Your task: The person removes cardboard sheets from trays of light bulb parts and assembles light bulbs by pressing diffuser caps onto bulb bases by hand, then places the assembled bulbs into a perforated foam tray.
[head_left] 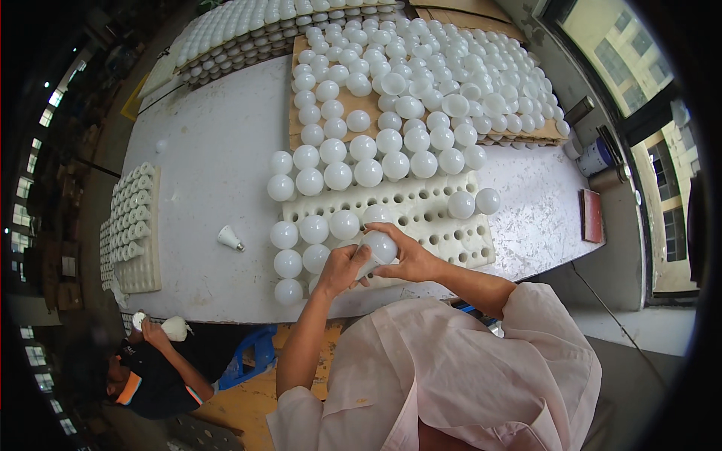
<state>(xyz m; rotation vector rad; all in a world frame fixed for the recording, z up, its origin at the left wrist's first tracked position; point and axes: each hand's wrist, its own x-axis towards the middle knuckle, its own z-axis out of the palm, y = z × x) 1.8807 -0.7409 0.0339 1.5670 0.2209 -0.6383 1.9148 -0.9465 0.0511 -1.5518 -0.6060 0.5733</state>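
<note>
Both of my hands are closed round one white light bulb (381,245), its frosted dome up between them. My left hand (344,269) grips it low on the left, and my right hand (410,255) wraps it from the right. The bulb's lower end is mostly hidden by my fingers. Under and beyond my hands lies a cream foam tray (451,239) with rows of holes. White bulbs (314,228) stand in its left part and along its far edge. Two more bulbs (461,204) sit together toward its right end.
Many white domes (444,75) crowd a cardboard sheet (298,124) at the back. One bulb (229,237) lies alone on the white table (203,188). At far left stands a tray of white parts (150,274). Another person (162,361) works at lower left. A dark red box (592,216) lies right.
</note>
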